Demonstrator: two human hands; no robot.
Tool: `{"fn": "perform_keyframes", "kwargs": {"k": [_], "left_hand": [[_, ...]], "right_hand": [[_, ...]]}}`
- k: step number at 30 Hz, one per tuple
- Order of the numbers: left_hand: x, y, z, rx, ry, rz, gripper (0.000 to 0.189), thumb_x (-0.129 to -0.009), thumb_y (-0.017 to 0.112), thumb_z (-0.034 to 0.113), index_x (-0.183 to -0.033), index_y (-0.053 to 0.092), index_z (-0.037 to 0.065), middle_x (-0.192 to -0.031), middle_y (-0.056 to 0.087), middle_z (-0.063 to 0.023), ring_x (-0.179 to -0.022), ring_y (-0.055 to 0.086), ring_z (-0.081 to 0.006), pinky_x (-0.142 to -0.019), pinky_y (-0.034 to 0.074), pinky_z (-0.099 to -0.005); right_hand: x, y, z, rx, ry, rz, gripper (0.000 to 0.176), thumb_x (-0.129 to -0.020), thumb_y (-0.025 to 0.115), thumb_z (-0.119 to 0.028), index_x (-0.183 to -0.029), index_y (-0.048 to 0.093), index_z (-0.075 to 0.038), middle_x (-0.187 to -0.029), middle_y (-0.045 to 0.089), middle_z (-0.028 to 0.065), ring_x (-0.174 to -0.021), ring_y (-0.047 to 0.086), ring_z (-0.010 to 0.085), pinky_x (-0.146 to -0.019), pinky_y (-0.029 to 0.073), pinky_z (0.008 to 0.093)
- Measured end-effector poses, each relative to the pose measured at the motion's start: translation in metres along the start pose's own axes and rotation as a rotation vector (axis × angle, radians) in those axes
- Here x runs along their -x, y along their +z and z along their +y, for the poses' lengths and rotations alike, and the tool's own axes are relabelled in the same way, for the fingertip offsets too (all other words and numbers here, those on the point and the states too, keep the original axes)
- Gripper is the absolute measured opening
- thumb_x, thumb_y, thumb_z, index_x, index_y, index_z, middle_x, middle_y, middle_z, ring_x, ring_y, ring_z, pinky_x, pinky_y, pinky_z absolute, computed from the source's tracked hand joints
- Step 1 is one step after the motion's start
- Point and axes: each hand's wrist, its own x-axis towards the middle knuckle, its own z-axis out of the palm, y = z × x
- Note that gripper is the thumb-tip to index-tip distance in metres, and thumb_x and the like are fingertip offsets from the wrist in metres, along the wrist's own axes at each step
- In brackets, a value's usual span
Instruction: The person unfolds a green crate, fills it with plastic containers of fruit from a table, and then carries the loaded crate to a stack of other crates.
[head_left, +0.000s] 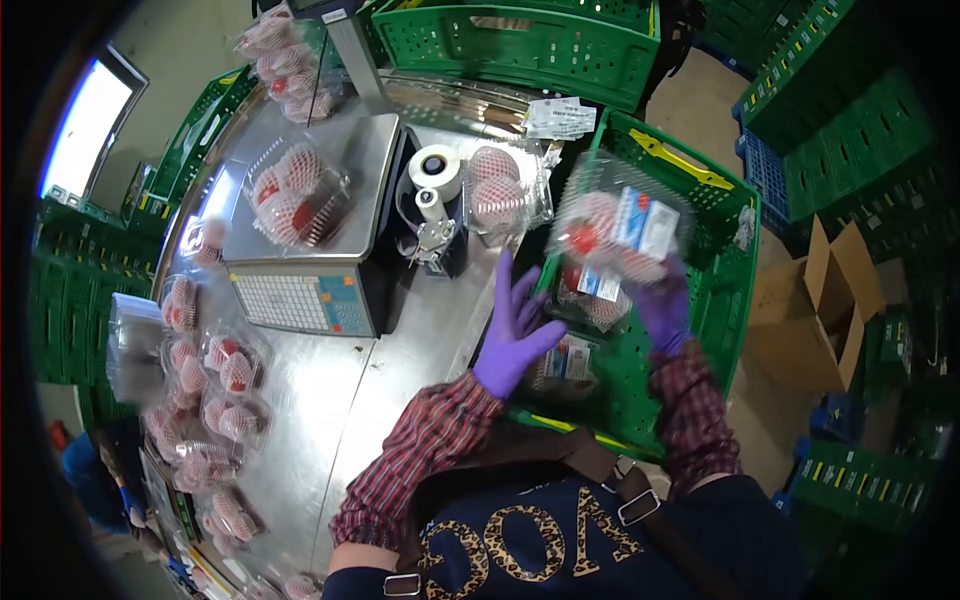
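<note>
Many green crates (725, 250) around steel table (335, 400)

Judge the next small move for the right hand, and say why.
Probably lower the pack into the crate: the right hand holds it, labelled, above the crate, where two labelled packs already lie; the left hand is open.

Purple gloves (515, 335) — green crate (715, 255), plaid sleeves (420, 450)

Scale (300, 300), label roll (437, 165), cardboard box (815, 310)
</note>
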Motion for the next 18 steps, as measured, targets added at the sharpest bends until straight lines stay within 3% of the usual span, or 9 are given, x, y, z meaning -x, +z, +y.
{"fn": "perform_keyframes", "kwargs": {"k": [1,3,4,9,12,14,15,16,18], "left_hand": [[0.003,-0.003,0.0,0.027,-0.054,0.009,0.094,-0.074,0.064,0.008,-0.138,-0.005,0.021,-0.134,0.023,-0.0202,-0.122,0.031,-0.0301,-0.096,0.032,-0.0395],[0.017,-0.022,-0.003,0.019,-0.133,0.126,0.077,-0.08,0.057,0.01,-0.138,0.006,0.014,-0.129,0.032,-0.019,-0.116,0.039,-0.0271,-0.096,0.034,-0.0361],[0.027,-0.034,-0.007,-0.02,-0.172,0.156,0.068,-0.082,0.053,0.016,-0.137,0.013,0.012,-0.125,0.039,-0.0175,-0.112,0.045,-0.0243,-0.095,0.034,-0.0338],[0.12,-0.08,-0.016,-0.124,-0.313,0.501,0.049,-0.086,0.048,0.019,-0.129,0.031,0.005,-0.111,0.052,-0.0139,-0.101,0.053,-0.0217,-0.088,0.041,-0.0303],[0.176,-0.088,-0.008,-0.135,-0.341,0.772,0.044,-0.086,0.048,0.022,-0.125,0.037,0.005,-0.107,0.056,-0.0121,-0.098,0.055,-0.0201,-0.085,0.042,-0.0299],[0.213,-0.097,-0.002,-0.026,-0.319,0.917,0.043,-0.086,0.048,0.022,-0.125,0.037,0.008,-0.109,0.055,-0.0125,-0.099,0.055,-0.0231,-0.086,0.042,-0.0328],[0.231,-0.104,-0.003,0.04,-0.296,1.048,0.044,-0.085,0.049,0.023,-0.125,0.037,0.008,-0.109,0.055,-0.0123,-0.099,0.055,-0.0238,-0.085,0.043,-0.0332],[0.254,-0.113,-0.004,0.108,-0.268,1.176,0.045,-0.085,0.049,0.024,-0.125,0.037,0.008,-0.109,0.054,-0.012,-0.099,0.055,-0.0245,-0.085,0.043,-0.0335],[0.283,-0.142,-0.009,0.25,-0.229,1.351,0.042,-0.086,0.047,0.023,-0.124,0.037,0.009,-0.112,0.052,-0.0132,-0.1,0.054,-0.028,-0.085,0.043,-0.0367]], "right_hand": [[-0.024,-0.035,-0.015,-0.048,-0.002,0.082,0.044,-0.081,0.046,-0.003,-0.124,0.035,-0.001,-0.12,0.044,0.0126,-0.106,0.048,0.0216,-0.089,0.043,0.0326],[-0.057,-0.064,-0.04,0.654,-0.412,0.168,0.047,-0.079,0.05,0.001,-0.124,0.035,0.001,-0.118,0.046,0.0109,-0.105,0.048,0.019,-0.089,0.041,0.0305],[-0.078,-0.08,-0.05,0.672,-0.46,0.206,0.05,-0.078,0.053,-0.002,-0.125,0.035,0.001,-0.119,0.045,0.0106,-0.105,0.047,0.0183,-0.088,0.04,0.0294],[-0.182,-0.206,-0.035,0.985,-0.413,0.145,0.059,-0.083,0.054,-0.014,-0.133,0.025,-0.003,-0.128,0.035,0.0118,-0.113,0.039,0.0207,-0.095,0.033,0.0297],[-0.199,-0.339,-0.022,0.431,0.254,0.249,0.054,-0.089,0.036,-0.038,-0.131,0.029,-0.003,-0.124,0.043,0.0103,-0.11,0.044,0.0225,-0.095,0.034,0.0352],[-0.153,-0.294,-0.031,0.27,0.315,0.22,0.06,-0.086,0.04,-0.046,-0.13,0.031,-0.006,-0.128,0.04,0.0127,-0.115,0.042,0.0244,-0.096,0.034,0.0396],[-0.142,-0.283,-0.034,0.075,0.536,0.128,0.064,-0.085,0.041,-0.049,-0.131,0.031,-0.007,-0.131,0.035,0.0128,-0.119,0.037,0.0243,-0.096,0.033,0.0411],[-0.141,-0.307,-0.021,0.047,0.688,0.1,0.066,-0.083,0.042,-0.051,-0.132,0.03,-0.007,-0.131,0.036,0.0132,-0.12,0.037,0.0254,-0.096,0.033,0.0414],[-0.156,-0.364,-0.017,0.303,0.687,0.149,0.07,-0.082,0.045,-0.053,-0.131,0.031,-0.005,-0.129,0.039,0.0148,-0.118,0.038,0.0272,-0.096,0.033,0.0412]]}}
